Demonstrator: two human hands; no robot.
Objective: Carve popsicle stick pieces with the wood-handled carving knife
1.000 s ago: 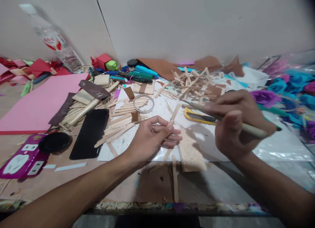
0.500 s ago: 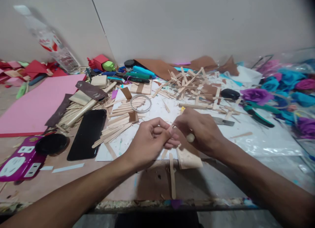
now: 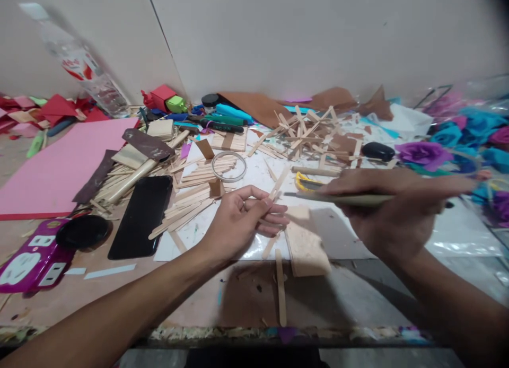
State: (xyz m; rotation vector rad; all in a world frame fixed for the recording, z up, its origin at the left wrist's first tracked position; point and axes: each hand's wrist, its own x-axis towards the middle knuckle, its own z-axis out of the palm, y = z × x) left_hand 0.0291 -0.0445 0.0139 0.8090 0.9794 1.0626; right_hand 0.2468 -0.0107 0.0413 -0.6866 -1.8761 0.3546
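My left hand (image 3: 240,214) pinches a pale craft stick (image 3: 281,180) between thumb and fingertips, with the stick slanting up and to the right. The other fingers are loosely spread beneath it. To the right, my right hand (image 3: 392,211), somewhat blurred, grips a slim carving tool with a wooden handle (image 3: 361,200). Its thin dark metal tip points left toward the stick, apart from it. Below the hands lies a thin wooden block (image 3: 306,246) at the near edge of the white sheet. Beside it a single craft stick (image 3: 281,288) rests on the table.
Craft sticks (image 3: 186,214) and a phone (image 3: 141,217) lie left; a tape ring (image 3: 229,167) is behind my left hand. A yellow cutter (image 3: 306,182) lies near the tool. Tangled sticks (image 3: 302,132) and purple paper flowers (image 3: 423,153) are farther back. A bottle (image 3: 85,68) leans on the wall.
My right hand has moved right, away from my left hand, and the tool now lies nearly level in it. The stick in my left hand now shows clearly.
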